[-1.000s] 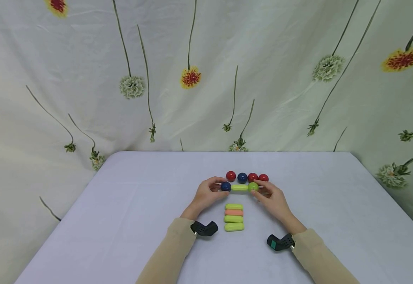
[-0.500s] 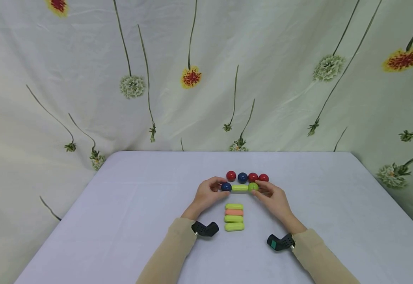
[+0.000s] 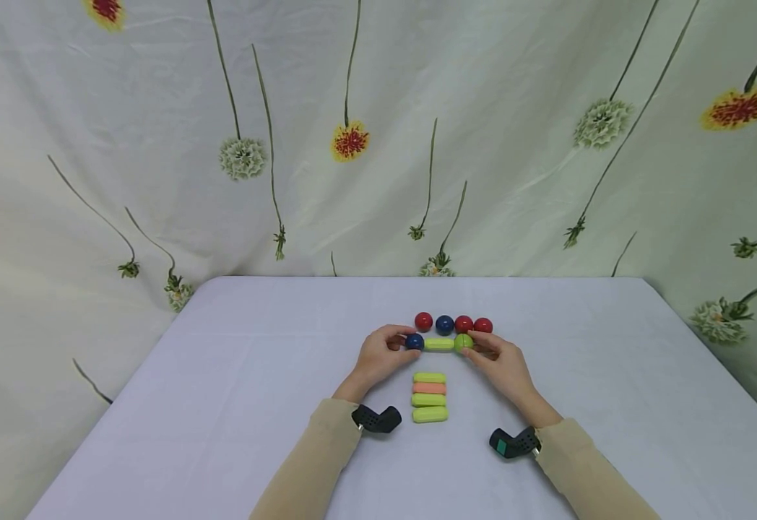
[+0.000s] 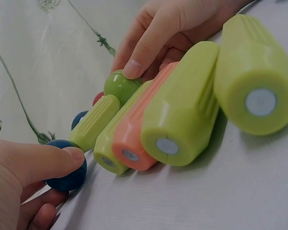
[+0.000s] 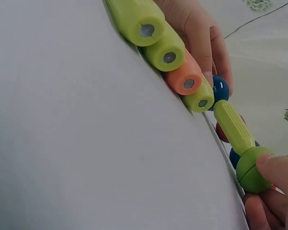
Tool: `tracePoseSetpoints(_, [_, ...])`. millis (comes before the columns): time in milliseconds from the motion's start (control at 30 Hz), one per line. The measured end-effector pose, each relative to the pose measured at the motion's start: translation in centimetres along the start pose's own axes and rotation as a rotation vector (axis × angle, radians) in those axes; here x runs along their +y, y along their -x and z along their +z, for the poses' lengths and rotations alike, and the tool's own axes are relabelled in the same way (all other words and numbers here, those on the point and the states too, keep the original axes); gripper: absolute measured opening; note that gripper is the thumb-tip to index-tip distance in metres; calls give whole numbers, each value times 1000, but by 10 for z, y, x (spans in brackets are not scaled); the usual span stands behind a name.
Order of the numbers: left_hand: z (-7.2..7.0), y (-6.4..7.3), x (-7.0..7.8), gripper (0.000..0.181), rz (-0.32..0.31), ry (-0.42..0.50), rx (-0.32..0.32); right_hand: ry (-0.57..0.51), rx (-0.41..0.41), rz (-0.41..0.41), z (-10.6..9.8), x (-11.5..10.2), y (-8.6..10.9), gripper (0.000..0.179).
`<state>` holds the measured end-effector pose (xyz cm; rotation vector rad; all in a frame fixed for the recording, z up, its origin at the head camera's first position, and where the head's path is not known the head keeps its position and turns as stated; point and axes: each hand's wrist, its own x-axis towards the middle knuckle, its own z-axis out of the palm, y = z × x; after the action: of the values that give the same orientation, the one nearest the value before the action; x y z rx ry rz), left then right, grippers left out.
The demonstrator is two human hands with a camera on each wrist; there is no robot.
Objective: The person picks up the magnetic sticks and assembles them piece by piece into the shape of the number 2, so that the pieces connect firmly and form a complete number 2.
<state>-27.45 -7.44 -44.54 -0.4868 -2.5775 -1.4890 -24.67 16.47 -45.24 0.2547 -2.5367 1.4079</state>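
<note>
My left hand (image 3: 378,355) pinches a dark blue ball (image 3: 414,341) between thumb and fingers. A yellow-green magnetic rod (image 3: 439,345) runs from that ball to a green ball (image 3: 463,343), joined end to end in one line. Thumb and fingers of my right hand (image 3: 500,367) pinch the green ball, which shows a seam in the right wrist view. Nearer to me lie several loose rods side by side: yellow-green ones (image 4: 182,105) and one orange rod (image 4: 139,129), with round grey metal discs in their ends.
Behind the joined piece stands a row of balls: a red ball (image 3: 423,321) at the left, a blue ball (image 3: 445,325), and two more red balls (image 3: 464,324) at the right. A white cloth covers the table (image 3: 222,433). A flower-printed curtain (image 3: 378,202) hangs behind it.
</note>
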Motion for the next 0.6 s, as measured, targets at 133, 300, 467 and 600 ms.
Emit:
tracePoseSetpoints(133, [1, -2, -2, 37, -4, -7, -5, -6, 4, 18, 0, -1, 0, 40])
tracePoseSetpoints(300, [1, -2, -1, 38, -15, -10, -8, 26, 44, -19, -2, -2, 1, 36])
tracePoseSetpoints(467, [2, -2, -2, 38, -16, -5, -3, 44, 109, -57, -4, -4, 2, 30])
tracePoseSetpoints(600, [2, -2, -2, 39, -22, -9, -1, 31, 139, -51, -4, -6, 4, 27])
